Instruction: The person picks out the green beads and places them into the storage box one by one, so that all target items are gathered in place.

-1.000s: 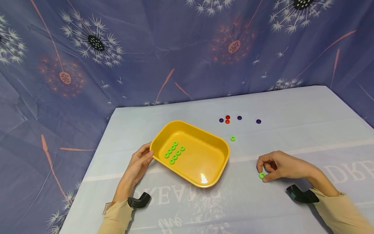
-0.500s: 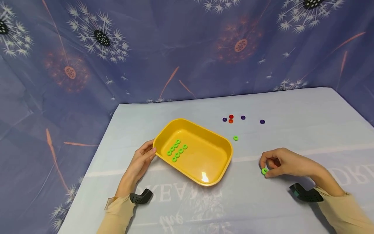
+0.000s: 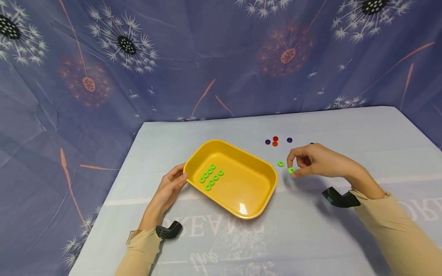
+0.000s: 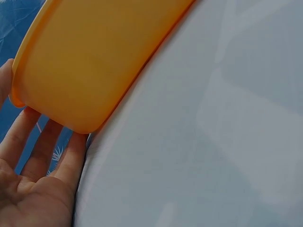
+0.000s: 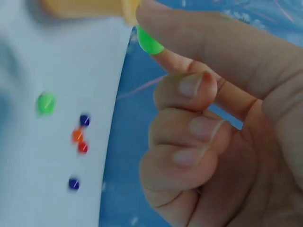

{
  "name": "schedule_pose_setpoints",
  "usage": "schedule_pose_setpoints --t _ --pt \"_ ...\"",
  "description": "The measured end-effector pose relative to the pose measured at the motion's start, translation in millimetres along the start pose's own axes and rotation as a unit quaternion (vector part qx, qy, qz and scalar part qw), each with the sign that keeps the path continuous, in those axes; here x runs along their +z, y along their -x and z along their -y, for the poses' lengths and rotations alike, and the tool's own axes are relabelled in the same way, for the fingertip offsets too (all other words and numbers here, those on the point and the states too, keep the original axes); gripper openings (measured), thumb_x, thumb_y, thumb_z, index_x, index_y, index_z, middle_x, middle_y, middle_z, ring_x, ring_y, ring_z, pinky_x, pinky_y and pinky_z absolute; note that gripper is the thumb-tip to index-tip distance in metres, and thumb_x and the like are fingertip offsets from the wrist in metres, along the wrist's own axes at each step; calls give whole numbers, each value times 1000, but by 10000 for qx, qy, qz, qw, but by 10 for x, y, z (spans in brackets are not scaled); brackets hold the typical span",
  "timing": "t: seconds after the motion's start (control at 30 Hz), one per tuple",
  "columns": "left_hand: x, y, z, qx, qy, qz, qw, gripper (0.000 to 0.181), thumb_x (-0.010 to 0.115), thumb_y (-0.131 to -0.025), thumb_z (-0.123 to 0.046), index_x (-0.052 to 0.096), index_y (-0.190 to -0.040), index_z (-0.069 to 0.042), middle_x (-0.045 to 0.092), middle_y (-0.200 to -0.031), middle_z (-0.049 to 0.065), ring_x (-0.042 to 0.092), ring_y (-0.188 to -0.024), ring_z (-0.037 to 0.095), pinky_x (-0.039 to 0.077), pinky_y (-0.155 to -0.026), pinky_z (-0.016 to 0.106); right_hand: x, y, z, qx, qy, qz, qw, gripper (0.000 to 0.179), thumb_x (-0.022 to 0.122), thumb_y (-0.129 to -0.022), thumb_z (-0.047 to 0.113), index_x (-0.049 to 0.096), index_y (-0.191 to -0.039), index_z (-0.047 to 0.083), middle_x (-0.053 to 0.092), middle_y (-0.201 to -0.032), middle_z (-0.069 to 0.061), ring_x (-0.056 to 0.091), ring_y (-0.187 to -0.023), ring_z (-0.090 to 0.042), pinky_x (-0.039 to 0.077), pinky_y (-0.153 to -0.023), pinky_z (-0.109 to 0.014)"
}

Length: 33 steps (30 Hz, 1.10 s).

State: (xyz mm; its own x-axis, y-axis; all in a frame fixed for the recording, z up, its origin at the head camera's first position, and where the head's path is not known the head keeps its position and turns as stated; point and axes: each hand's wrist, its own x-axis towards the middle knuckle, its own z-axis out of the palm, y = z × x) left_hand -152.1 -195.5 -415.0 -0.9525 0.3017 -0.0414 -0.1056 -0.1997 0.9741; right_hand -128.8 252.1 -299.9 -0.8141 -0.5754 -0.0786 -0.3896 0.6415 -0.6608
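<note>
My left hand (image 3: 170,188) holds the left end of a yellow plastic tray (image 3: 246,180), thumb at the rim and fingers against the outer wall. Inside the tray, several small green rings (image 3: 216,178) lie in two slanting rows toward its left side. Above the table, just right of the tray, my right hand (image 3: 319,161) pinches another green ring (image 3: 291,170) between thumb and index finger. In the right wrist view that ring (image 5: 149,42) shows partly behind the thumb, with the other fingers curled in. One loose green ring (image 3: 281,163) lies between the tray and my right hand.
Farther back on the white cloth-covered table (image 3: 221,249) lie a red ring (image 3: 275,138), an orange-red ring (image 3: 274,144) and dark purple rings (image 3: 289,140). One purple ring is mostly hidden behind my right hand. A blue dandelion-patterned curtain (image 3: 193,57) hangs behind the table.
My right hand has lifted the pinched green ring off the table and carried it left and away from me, close to the tray. The left hand keeps its hold; the head view shifts slightly.
</note>
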Motion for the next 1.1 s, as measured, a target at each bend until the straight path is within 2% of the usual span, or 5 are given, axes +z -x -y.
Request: schedule_pose_setpoints --t 0.13,0.43,0.73,0.9,1.1 --pt "-3 0 -1 4 -30 -14 10000 37 56 -99 -6 50 -135 1 58 -124 2 57 -110 12 51 -96 21 -20 -247 164 0 32 83 10000 19 80 -82 17 65 -93 15 43 -63 6 38 -55 -5 36 -55 -22" --pt "-4 -20 -2 -80 -80 -71 9999 40 56 -100 -6 47 -138 2 56 -125 4 57 -109 12 50 -97 21 35 -719 356 -213 270 281 9990 16 78 -84 12 66 -93 15 47 -65 2 43 -56 -11 39 -56 -23" --pt "-12 -24 -9 -31 -31 -64 10000 40 56 -99 -6 48 -138 2 57 -124 2 57 -109 13 51 -97 22 232 -1253 671 -641 533 676 9942 17 79 -83 12 66 -93 11 50 -67 1 45 -62 -13 37 -60 -25" --pt "-11 -36 -5 -22 75 -40 10000 35 56 -99 -5 53 -134 -3 58 -124 1 57 -111 13 50 -98 23 456 -1543 796 -620 953 1193 9863 17 80 -82 14 67 -92 12 56 -72 -1 49 -67 -15 40 -62 -25" --pt "-9 -49 10 -37 45 -55 10000 29 55 -99 -4 58 -127 -9 60 -123 0 58 -111 12 50 -98 23 773 -1754 888 -650 1589 1843 9678 16 81 -80 11 68 -89 15 59 -73 2 50 -66 -13 40 -59 -23"
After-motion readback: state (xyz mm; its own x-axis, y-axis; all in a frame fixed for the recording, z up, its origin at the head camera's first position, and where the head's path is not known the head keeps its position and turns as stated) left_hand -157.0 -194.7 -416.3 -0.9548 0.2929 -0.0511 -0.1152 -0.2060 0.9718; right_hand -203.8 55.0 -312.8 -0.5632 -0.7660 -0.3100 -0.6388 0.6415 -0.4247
